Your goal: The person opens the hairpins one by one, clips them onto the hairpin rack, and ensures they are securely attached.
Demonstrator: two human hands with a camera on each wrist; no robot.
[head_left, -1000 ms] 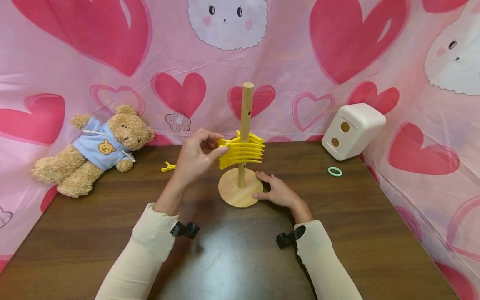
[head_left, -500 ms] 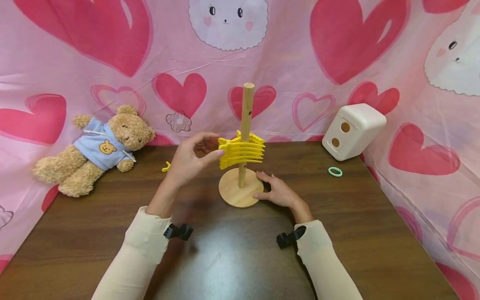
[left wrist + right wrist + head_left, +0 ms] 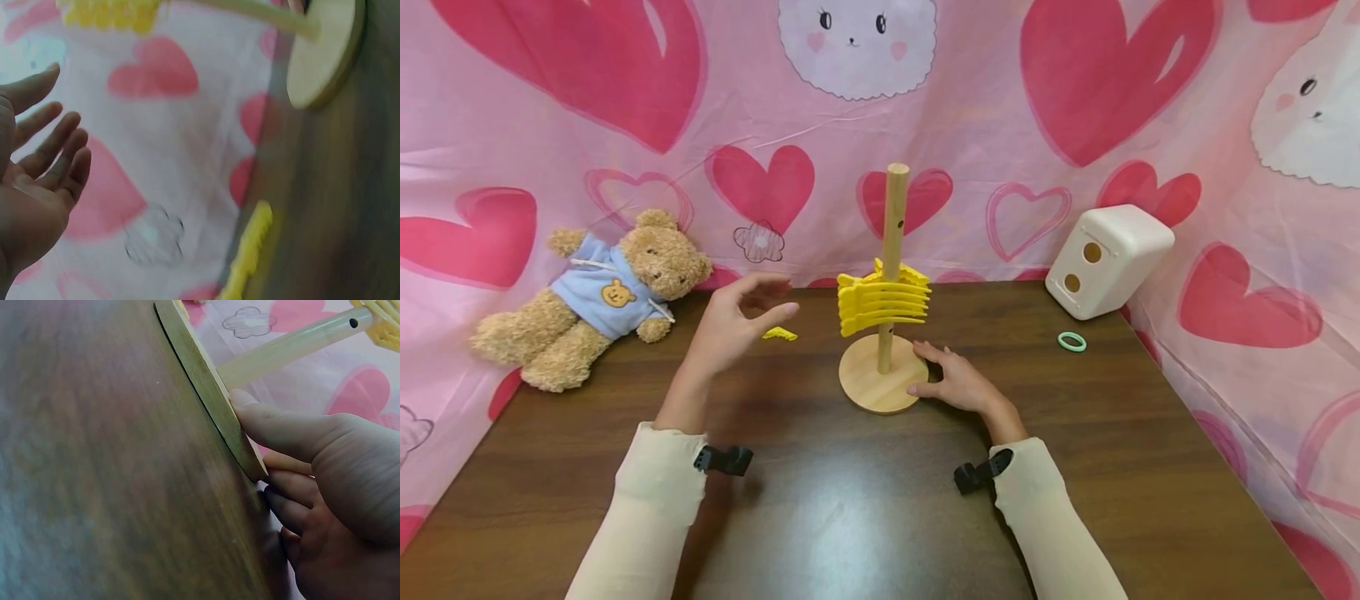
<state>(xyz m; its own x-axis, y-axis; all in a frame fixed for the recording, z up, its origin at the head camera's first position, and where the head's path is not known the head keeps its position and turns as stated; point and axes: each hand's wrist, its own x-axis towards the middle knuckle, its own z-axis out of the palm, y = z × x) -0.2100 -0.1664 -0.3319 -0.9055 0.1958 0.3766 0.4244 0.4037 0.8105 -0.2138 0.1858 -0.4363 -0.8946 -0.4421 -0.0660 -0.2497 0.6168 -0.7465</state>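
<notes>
A wooden stand has an upright post on a round base. Partway up the post hangs a set of yellow curved plastic pieces with slender prongs; their exact kind is unclear. My right hand holds the right rim of the base, thumb on top and fingers around the edge, as the right wrist view shows. Left of the stand, my left hand is raised with relaxed, parted fingers and nothing in them. Beyond its fingertips a loose yellow piece lies on the table; it appears blurred in the left wrist view.
A teddy bear in a blue hoodie leans at the back left. A white box with round holes stands at the back right, with a mint green ring before it. Heart-patterned pink cloth hangs behind the brown table.
My left hand has let go of the yellow pieces on the post and drawn away to the left. The pieces stay hanging there. My right hand keeps its place on the base.
</notes>
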